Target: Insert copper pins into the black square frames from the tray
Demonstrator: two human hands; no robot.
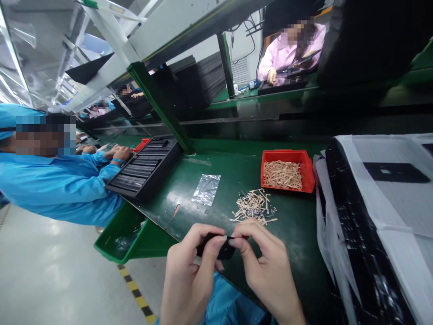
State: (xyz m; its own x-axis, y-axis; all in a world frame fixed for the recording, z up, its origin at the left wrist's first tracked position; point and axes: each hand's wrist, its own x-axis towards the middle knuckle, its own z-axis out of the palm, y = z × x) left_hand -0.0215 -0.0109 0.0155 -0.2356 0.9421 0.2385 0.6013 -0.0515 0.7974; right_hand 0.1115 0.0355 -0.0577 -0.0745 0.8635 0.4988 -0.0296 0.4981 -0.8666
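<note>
1. Black part (226, 253): held up between the two hands, above the near edge of the surface (233, 160).
2. Left hand (184, 255): closed, thumb on the upper face, fingers around the far side and beneath; it grips the part's left portion.
3. Right hand (270, 257): thumb and forefinger pinched together at the part's right end. Whether a small piece lies between these tips cannot be told.
4. Principal hazard: a slip. Should either pinch loosen or push unevenly, the part could twist free and, being so near the edge, fall to the floor.
5. Secondary hazard: bending or scuffing, which would follow from fingertips pressing too hard on one end.
6. Loose pile (252, 205): beige and dark slips, scattered just beyond the right hand. A careless sweep of the knuckles could spread them or mix strays with the part.
7. Red bin (309, 174): filled with similar beige slips, behind the pile; a forearm reaching across could tip it.
8. Clear bag (207, 189): flat on the surface, left of the pile; being light, it would slide if brushed.
</note>
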